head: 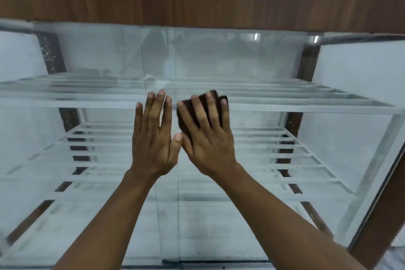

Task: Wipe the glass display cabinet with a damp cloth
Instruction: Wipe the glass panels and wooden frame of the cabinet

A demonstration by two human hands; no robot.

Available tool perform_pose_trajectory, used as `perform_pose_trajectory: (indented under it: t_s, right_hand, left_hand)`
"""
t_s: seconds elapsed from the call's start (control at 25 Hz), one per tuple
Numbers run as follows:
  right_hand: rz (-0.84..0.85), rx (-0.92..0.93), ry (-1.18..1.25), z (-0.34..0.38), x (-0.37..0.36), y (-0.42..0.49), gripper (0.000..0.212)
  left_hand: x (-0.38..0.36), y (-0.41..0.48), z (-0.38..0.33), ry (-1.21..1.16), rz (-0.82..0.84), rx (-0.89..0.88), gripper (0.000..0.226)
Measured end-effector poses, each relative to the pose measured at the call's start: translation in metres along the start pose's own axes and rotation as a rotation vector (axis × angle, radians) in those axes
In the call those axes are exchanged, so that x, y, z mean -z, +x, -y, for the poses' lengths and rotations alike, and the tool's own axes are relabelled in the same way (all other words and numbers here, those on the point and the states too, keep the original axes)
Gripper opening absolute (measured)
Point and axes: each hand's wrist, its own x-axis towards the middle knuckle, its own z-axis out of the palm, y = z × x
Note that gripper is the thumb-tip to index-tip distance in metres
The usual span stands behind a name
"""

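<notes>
Two shelves: the upper shelf (295, 106) crosses mid-frame behind the fingertips, and the lower shelf (293, 153) sits beneath it; both are pale, slatted and seen through the glass.
Cabinet: the glass display cabinet (230, 59) fills most of the frame, its front panes hazy and streaked, with vertical pane edges running down the centre.
Top: a brown wooden band (197, 4) spans the upper frame.
Cloth: the dark brown, folded cloth (186, 116) lies against the glass at the centre of the frame, just right of the pane edges, under the right fingers.
Right hand: the right hand (208, 138) lies flat with its fingers straight and spread apart, pressing the cloth to the glass.
Left hand: the left hand (153, 138) is just beside it, left of centre, fingers straight and slightly apart, palm toward the glass and holding nothing; its thumb tip is close to the right hand.
Forearms: both are bare and rise from the lower edge of the frame.
</notes>
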Motion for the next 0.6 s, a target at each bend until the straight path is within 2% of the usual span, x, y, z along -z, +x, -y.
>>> perform_pose_trajectory:
  t_s: [0.12, 0.2, 0.24, 0.4, 0.48, 0.52, 0.6]
  right_hand:
    - [-0.028, -0.105, -0.091, -0.043, 0.013, -0.039, 0.061]
    - [-0.089, -0.286, -0.089, -0.047, 0.014, -0.017, 0.058]
    - [-0.104, -0.32, -0.066, -0.036, 0.01, -0.002, 0.058]
    - [-0.067, -0.092, -0.024, 0.011, -0.011, -0.016, 0.061]
    - [-0.027, -0.09, -0.1, -0.005, -0.007, -0.056, 0.063]
    - [-0.036, -0.139, -0.132, -0.016, -0.002, -0.067, 0.063]
    - [-0.099, -0.355, -0.134, -0.03, 0.004, -0.054, 0.062]
  left_hand:
    - [-0.003, -0.01, 0.0, 0.023, 0.023, -0.003, 0.066]
    - [-0.005, -0.007, -0.001, 0.036, 0.015, 0.003, 0.066]
    - [-0.006, -0.007, -0.001, 0.034, 0.012, 0.0, 0.066]
    - [-0.006, -0.021, 0.006, 0.038, 0.001, -0.042, 0.068]
    - [-0.005, -0.024, 0.007, 0.025, 0.001, -0.064, 0.069]
    - [-0.005, -0.025, 0.007, 0.023, 0.001, -0.069, 0.07]
    - [-0.006, -0.025, 0.007, 0.036, -0.001, -0.073, 0.072]
